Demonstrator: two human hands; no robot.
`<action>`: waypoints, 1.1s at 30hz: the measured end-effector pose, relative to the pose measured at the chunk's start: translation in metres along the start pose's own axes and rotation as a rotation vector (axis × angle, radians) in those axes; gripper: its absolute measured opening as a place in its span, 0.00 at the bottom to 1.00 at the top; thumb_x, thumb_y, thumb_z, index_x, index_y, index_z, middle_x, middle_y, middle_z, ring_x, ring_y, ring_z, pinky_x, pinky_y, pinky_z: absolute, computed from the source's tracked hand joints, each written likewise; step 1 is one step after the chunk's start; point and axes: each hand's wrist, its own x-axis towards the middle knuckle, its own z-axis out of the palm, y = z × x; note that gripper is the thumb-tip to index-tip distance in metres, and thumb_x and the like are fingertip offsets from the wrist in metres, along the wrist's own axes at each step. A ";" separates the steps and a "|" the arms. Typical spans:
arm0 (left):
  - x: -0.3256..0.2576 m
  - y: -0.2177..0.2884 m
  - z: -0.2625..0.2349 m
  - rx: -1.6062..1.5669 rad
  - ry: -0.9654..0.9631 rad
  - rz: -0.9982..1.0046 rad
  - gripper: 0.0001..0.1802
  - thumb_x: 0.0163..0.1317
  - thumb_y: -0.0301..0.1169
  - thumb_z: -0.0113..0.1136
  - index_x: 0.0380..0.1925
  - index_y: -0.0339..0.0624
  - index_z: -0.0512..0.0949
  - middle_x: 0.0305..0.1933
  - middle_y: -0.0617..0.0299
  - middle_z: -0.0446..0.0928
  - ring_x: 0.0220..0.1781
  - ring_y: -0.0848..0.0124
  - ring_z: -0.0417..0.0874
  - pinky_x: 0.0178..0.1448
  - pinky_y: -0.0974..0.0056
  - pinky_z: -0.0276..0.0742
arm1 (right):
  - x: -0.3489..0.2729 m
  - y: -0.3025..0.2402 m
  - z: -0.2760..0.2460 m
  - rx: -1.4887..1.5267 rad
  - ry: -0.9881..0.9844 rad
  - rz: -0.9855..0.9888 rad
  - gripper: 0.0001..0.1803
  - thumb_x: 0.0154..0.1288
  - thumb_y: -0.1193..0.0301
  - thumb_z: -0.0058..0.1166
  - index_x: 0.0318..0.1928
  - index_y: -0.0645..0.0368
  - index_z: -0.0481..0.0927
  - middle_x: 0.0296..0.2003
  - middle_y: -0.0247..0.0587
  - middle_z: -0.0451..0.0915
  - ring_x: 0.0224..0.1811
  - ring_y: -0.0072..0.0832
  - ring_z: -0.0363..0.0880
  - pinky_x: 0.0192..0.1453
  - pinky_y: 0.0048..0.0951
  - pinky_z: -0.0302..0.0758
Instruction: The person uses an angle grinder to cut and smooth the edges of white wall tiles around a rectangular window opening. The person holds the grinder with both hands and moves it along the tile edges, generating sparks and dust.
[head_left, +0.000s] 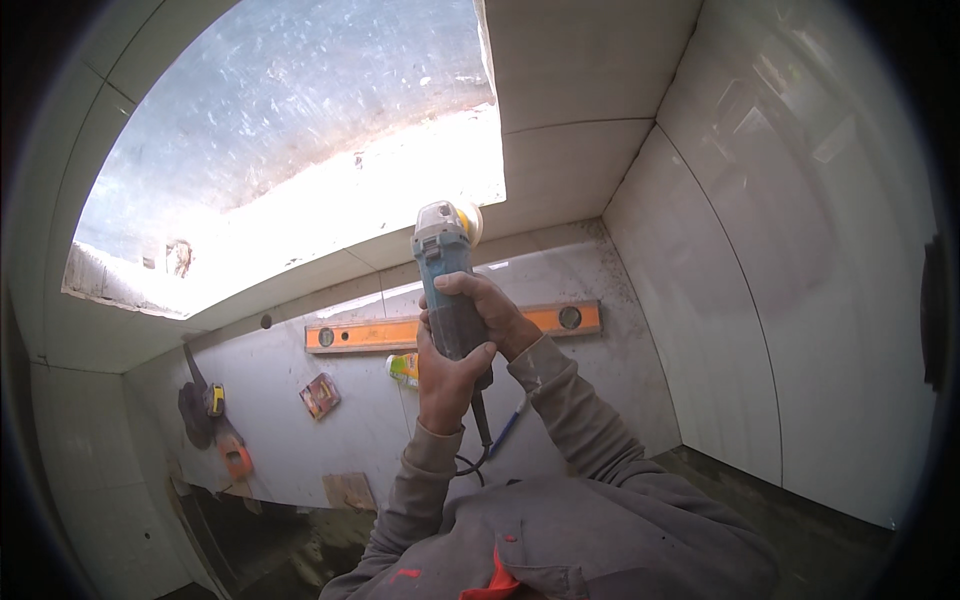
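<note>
Both my hands grip a blue and grey angle grinder (445,262) held upright in front of me. My left hand (444,380) wraps the lower body of the tool from below. My right hand (492,312) closes around the body just above it. The grinder's head carries a yellow disc or pad (467,220), raised near the tiled edge of a window opening (300,180). A black cord (482,440) hangs down from the tool toward my grey sleeves.
An orange spirit level (370,335) lies on the grey counter (600,390) against the tiled wall. A small red packet (320,395), a yellow-green bottle (403,368), a blue pen (507,428), a tape measure (216,399) and an orange tool (236,458) also lie there.
</note>
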 end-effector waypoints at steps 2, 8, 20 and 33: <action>0.004 0.002 0.001 0.030 0.017 -0.036 0.37 0.52 0.26 0.69 0.61 0.36 0.61 0.44 0.59 0.74 0.35 0.75 0.81 0.35 0.70 0.82 | 0.003 -0.003 -0.003 0.048 -0.018 0.048 0.26 0.60 0.57 0.64 0.47 0.68 0.76 0.37 0.47 0.81 0.33 0.29 0.85 0.37 0.28 0.86; 0.010 0.009 0.007 0.098 0.040 0.001 0.44 0.51 0.28 0.70 0.66 0.33 0.57 0.49 0.56 0.73 0.43 0.72 0.82 0.42 0.69 0.83 | 0.007 -0.004 -0.006 0.138 -0.016 0.061 0.27 0.61 0.55 0.62 0.49 0.68 0.75 0.37 0.46 0.79 0.32 0.29 0.84 0.37 0.27 0.86; 0.013 0.017 0.014 0.153 0.014 0.012 0.48 0.50 0.31 0.71 0.68 0.30 0.55 0.54 0.52 0.72 0.53 0.69 0.80 0.52 0.66 0.82 | 0.007 -0.007 -0.011 0.178 -0.020 0.035 0.29 0.62 0.54 0.61 0.49 0.69 0.75 0.38 0.47 0.79 0.34 0.31 0.84 0.39 0.29 0.87; 0.011 0.030 0.025 0.221 0.005 0.007 0.49 0.51 0.33 0.71 0.68 0.28 0.54 0.52 0.49 0.74 0.47 0.68 0.82 0.45 0.66 0.84 | 0.000 -0.014 -0.009 0.255 -0.001 -0.014 0.29 0.61 0.54 0.61 0.50 0.66 0.74 0.39 0.44 0.77 0.36 0.30 0.83 0.42 0.29 0.86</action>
